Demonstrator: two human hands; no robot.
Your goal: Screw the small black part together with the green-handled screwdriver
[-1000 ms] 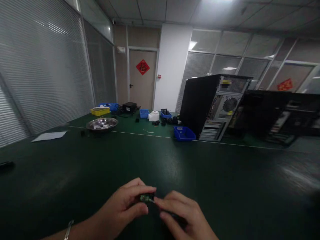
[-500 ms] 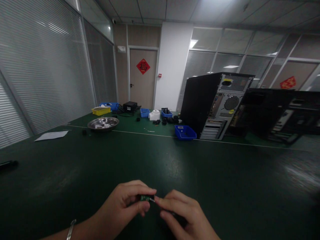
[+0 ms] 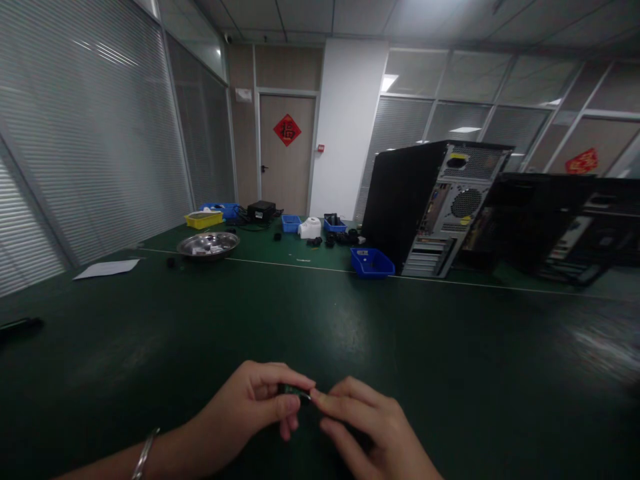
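Green fills the tabletop (image 3: 225, 320) before a person at work with bare hands, both close together over its near part. Pinched between the thumb and fingers of the left hand (image 3: 250, 403) is a small green-and-black part (image 3: 289, 389), much of it covered by the fingers. The right hand (image 3: 373, 420) meets it from the other side, its fingers drawn narrow around a slim tool (image 3: 307, 398), whose bright metal tip reaches the part; from where I stand, the rest of the tool is too hidden to make out. A silver bracelet (image 3: 145, 456) circles the left wrist.

Farther across the table, a shiny metal bowl (image 3: 187, 251) holds small white pieces, with a sheet of white paper (image 3: 107, 269) to its left and a yellow tray (image 3: 205, 223) behind it. Near the table's left edge lies a dark, slender object (image 3: 21, 325), cut off from view. A blue bin (image 3: 373, 271) sits just beside a black computer tower (image 3: 400, 200), its metal back panel and round fan grille turned partly toward us. To the tower's left, a white plastic piece (image 3: 310, 229) stands between two smaller blue bins (image 3: 290, 227). Beyond the table, a red diamond-shaped sign (image 3: 287, 130) hangs on a closed door (image 3: 290, 177).
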